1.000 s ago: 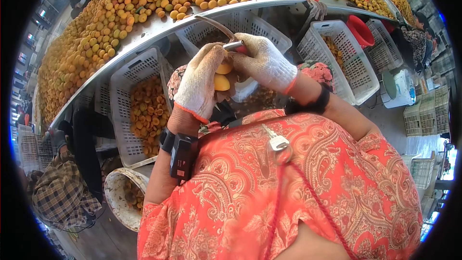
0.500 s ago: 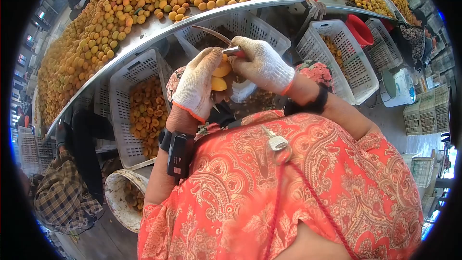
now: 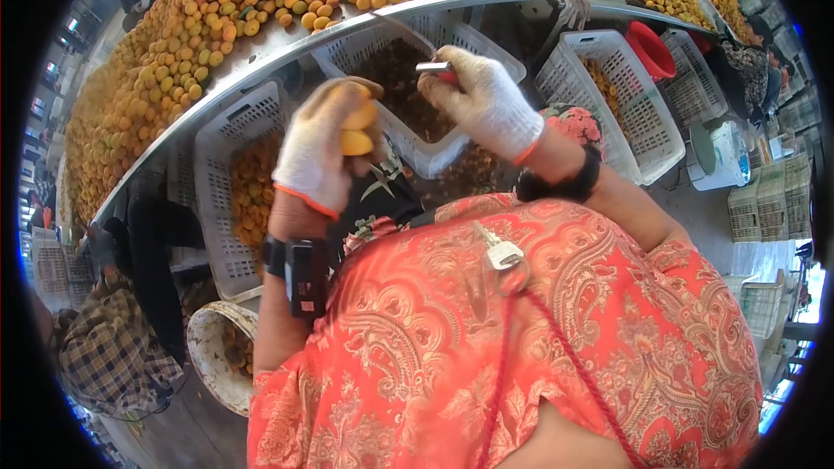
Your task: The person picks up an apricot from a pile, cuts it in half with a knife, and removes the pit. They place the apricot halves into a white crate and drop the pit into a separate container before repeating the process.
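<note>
My left hand [image 3: 311, 143], in a white knit glove, is curled around yellow-orange apricot pieces [image 3: 357, 142]; motion blurs its fingertips. In my gloved right hand [image 3: 488, 97] is a small knife [image 3: 432, 67], with a red handle and a metal collar; its curved blade shows only faintly. The two hands are apart, above a white plastic crate [image 3: 426, 161] that contains dark brown bits. To the left of my left hand, another white crate [image 3: 228, 247] holds apricot halves [image 3: 250, 191].
A metal-edged table [image 3: 261, 56] bears a large heap of apricots [image 3: 208, 13] ahead. A white bucket [image 3: 204, 356] stands at lower left. On the right are a crate [image 3: 643, 139], a red basin [image 3: 650, 50] and another bucket [image 3: 725, 161]. A person in checked cloth [image 3: 117, 356] is at left.
My hands have separated: the left moved left and slightly down with the apricot pieces, while the right shifted slightly right and up with the knife.
</note>
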Motion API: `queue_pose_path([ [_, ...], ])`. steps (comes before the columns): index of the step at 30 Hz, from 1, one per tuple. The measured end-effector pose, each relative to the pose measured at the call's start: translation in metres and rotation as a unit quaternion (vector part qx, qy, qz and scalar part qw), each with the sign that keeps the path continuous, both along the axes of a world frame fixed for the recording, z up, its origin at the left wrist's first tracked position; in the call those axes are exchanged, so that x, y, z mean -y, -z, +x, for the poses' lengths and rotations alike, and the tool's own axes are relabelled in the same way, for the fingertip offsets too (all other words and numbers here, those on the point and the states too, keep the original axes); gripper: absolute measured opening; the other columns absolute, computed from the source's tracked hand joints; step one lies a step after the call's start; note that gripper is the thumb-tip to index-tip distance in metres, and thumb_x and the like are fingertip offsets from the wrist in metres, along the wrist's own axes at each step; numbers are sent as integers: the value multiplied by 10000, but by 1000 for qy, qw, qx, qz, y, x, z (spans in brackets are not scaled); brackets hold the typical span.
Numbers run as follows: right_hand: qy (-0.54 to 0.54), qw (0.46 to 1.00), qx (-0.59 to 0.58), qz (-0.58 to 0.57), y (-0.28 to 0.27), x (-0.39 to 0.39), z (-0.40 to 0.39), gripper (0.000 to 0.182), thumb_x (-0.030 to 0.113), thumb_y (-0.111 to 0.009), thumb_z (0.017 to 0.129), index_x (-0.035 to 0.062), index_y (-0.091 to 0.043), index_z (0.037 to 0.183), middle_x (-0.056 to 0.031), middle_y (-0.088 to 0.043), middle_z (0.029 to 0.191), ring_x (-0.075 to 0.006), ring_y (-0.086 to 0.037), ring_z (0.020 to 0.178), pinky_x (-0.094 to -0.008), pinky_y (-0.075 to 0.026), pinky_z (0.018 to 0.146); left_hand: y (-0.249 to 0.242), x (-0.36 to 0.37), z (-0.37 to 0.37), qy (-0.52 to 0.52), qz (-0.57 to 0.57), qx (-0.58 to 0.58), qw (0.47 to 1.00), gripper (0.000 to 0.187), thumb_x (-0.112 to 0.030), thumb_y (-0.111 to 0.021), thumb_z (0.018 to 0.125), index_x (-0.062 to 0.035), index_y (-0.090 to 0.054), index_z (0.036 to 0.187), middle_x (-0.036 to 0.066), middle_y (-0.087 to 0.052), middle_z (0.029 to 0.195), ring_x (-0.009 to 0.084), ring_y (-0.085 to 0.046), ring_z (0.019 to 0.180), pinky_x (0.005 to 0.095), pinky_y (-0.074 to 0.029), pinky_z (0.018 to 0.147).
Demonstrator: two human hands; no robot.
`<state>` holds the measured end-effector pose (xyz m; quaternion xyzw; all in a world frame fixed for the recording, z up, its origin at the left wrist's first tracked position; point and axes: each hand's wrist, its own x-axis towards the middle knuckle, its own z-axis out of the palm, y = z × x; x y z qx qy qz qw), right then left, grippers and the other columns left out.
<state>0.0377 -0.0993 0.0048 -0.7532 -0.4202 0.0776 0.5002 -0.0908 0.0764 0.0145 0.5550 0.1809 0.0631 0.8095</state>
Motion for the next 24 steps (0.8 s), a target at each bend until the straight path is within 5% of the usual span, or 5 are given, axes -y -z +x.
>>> queue_pose_path([
  [4,8,996,-76,40,6,10,12,116,39,-626,943,-31,-629,1036,-67,-717,886,-94,-658,837,-258,-549,739,7,-46,-33,-91,30,16,995,349,-350,-517,1003,-29,-612,1103,48,-601,763,142,-586,612,226,-386,479],
  [11,62,994,-92,-8,12,25,28,176,123,-638,949,-18,-675,1048,-42,-700,838,-66,-620,787,-246,-511,697,54,-129,-114,-288,11,-97,952,290,-335,-652,948,-67,-634,1058,38,-624,809,145,-606,647,210,-427,489],
  [17,79,992,-90,-46,15,16,26,204,187,-664,942,0,-679,1023,-28,-687,803,-57,-590,745,-251,-490,664,129,-214,-171,-311,213,-223,899,234,-242,-661,938,-58,-638,1082,35,-643,885,127,-606,697,239,-448,505],
  [20,58,992,-109,-20,22,14,31,190,171,-677,936,-5,-659,1007,-31,-672,793,-65,-590,756,-265,-498,678,164,-263,-200,-314,349,-207,858,287,-236,-655,921,-59,-647,1146,33,-646,954,127,-567,799,302,-454,684],
  [24,66,992,-110,15,43,15,44,224,206,-695,912,4,-632,986,-76,-640,750,-102,-581,714,-317,-494,657,49,-220,-169,-350,263,-189,879,318,-282,-625,929,-84,-659,1176,9,-650,1061,156,-580,962,372,-449,773],
])
